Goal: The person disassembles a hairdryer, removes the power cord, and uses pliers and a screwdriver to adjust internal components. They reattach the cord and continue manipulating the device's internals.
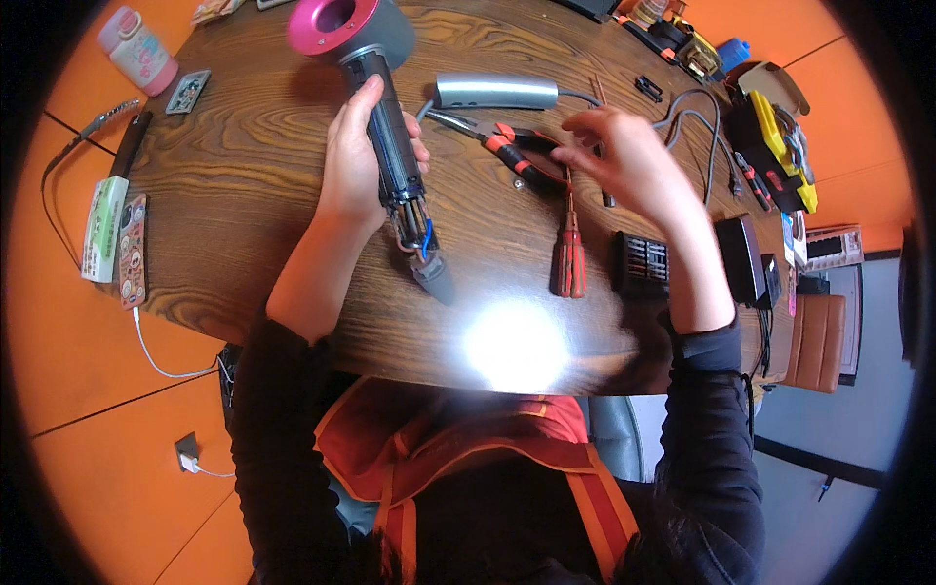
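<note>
My left hand (356,156) is wrapped round the dark handle of a hair dryer (395,166), whose round grey and pink head points away from me. The lower end of the handle is opened up, and a blue wire and other inner parts show there. My right hand (624,161), slightly blurred, hovers over the table with thumb and fingers apart and nothing visible between them. Beneath and beside it are long-nose pliers (507,151) with black and red grips and a red-handled screwdriver (570,253). A silver cylindrical casing (495,92) with a cable lies behind the pliers.
A black bit case (642,261) and a black box (741,258) stand at the right. A yellow and black tool case (780,146) sits farther right, near coiled grey cable (717,122). At the left are a phone (133,253), a green-white box (104,229) and a pink bottle (138,54).
</note>
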Tool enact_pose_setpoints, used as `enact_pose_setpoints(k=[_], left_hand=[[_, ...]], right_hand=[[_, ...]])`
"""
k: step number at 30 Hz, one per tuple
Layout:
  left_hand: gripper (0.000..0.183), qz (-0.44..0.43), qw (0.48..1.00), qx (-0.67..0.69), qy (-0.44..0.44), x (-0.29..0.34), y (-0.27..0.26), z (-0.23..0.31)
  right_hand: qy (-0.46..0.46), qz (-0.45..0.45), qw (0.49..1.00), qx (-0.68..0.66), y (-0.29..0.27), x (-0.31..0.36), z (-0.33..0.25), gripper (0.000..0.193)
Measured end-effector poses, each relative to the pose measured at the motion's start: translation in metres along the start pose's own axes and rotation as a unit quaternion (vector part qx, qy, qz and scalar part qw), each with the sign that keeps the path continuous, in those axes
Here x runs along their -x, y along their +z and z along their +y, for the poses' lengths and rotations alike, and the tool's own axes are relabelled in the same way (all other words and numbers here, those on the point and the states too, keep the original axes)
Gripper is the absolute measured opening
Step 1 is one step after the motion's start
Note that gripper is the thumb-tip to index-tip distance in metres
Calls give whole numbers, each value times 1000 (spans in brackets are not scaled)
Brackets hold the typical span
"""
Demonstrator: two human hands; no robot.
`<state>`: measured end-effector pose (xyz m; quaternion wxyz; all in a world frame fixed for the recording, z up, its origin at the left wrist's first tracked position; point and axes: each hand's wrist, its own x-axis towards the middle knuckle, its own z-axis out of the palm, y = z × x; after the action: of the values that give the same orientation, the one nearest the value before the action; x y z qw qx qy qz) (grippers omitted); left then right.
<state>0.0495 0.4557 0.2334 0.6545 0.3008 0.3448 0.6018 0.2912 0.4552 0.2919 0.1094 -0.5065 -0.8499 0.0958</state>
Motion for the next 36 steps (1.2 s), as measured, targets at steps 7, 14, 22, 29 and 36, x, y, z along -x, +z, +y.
enact_pose_setpoints(k=[7, 14, 22, 29, 36], left_hand=[[33, 39, 997, -65, 26, 6, 7, 0], [31, 10, 996, -73, 40, 11, 12, -1], [30, -12, 997, -77, 12, 12, 11, -1], [26, -25, 990, -136, 20, 12, 12, -4], [26, 11, 977, -207, 44, 10, 11, -8]], right_hand=[[-53, 3, 999, -8, 43, -6, 3, 57], [-84, 30, 992, 86, 44, -3, -13, 49], [7, 121, 992, -35, 18, 9, -17, 49], [-181, 166, 969, -27, 2, -24, -33, 35], [-162, 89, 980, 74, -5, -42, -39, 44]])
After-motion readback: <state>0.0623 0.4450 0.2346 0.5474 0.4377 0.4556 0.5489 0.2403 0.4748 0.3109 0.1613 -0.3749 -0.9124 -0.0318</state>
